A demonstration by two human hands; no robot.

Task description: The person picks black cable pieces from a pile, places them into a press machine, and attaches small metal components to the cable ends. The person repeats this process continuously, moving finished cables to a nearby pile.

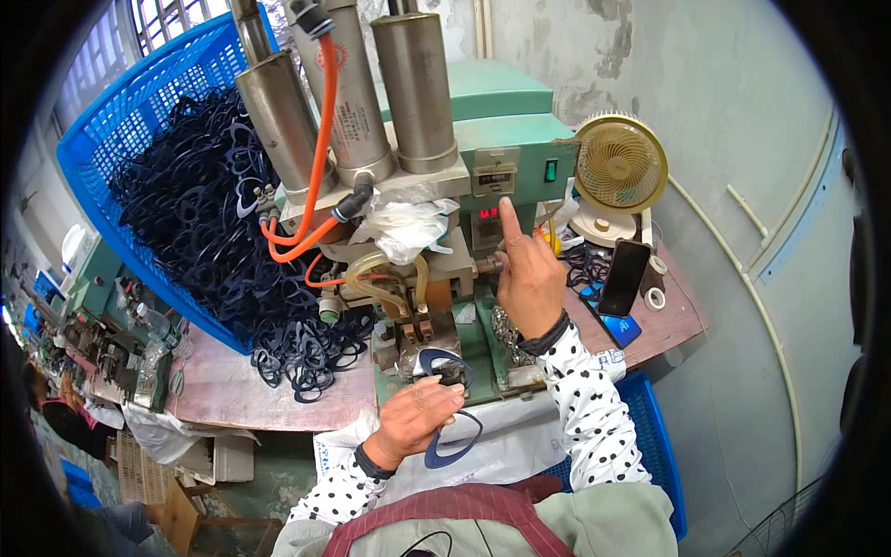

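Note:
My left hand [416,418] is closed around the middle of a dark blue eyeglass frame [455,453]. One rim of it reaches up to the metal fixture of the machine, and the other hangs below my fingers. Whether the upper rim touches the fixture I cannot tell. Higher up, my right hand [532,283] holds nothing that I can see. Its index finger is stretched out toward the lit red display [488,214] on the green control box [506,148]; contact with the panel is unclear. The machine carries metal cylinders [414,88], orange hoses [325,121] and copper-coloured blocks [418,330].
A big blue basket [93,139] heaped with dark blue frames [195,204] stands left, with some spilled onto the pink table [232,385]. At right are a fan [620,165], a black phone [625,278] and tape rolls [655,298]. Another blue basket [661,455] sits below right.

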